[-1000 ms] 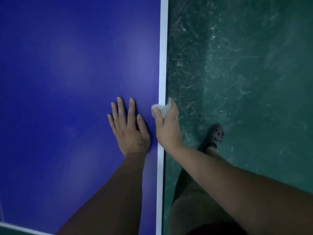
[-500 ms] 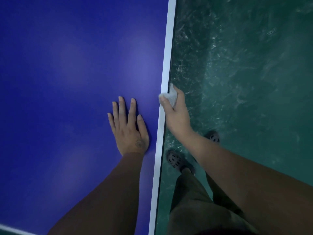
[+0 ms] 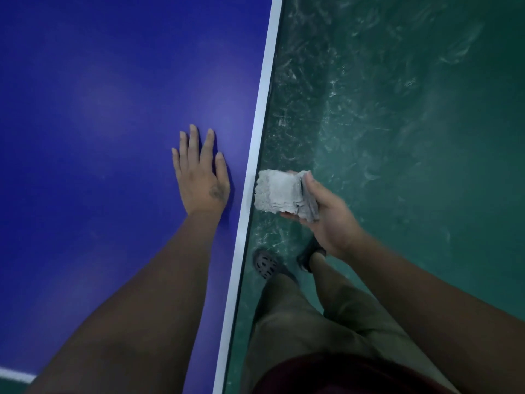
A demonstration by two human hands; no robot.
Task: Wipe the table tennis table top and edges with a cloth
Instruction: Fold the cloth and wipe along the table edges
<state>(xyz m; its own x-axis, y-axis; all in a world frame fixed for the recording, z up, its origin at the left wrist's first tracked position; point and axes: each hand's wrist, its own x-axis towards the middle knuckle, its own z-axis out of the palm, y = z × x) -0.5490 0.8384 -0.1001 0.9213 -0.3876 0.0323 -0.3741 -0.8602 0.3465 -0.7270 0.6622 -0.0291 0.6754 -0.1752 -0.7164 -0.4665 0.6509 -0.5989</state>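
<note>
While the L hand [image 3: 200, 177] lies flat on the blue tabletop [image 3: 99, 109], fingers straight & slightly spread, close to its right edge, the R hand [image 3: 326, 214] sits off the table over the green floor [image 3: 412, 137], thumb & fingers clamped on a folded whitish cloth [image 3: 279, 194]. Cloth is just beside the white edge stripe [image 3: 261, 115], past the right edge; contact w/ the edge can't be told. Hands apart, stripe between them. Dark perforated shoe [image 3: 265, 264] on floor below.

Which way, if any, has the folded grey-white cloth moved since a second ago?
Yes: the right hand has pulled the folded grey-white cloth off the table's white edge stripe, rightward over the green floor.
</note>
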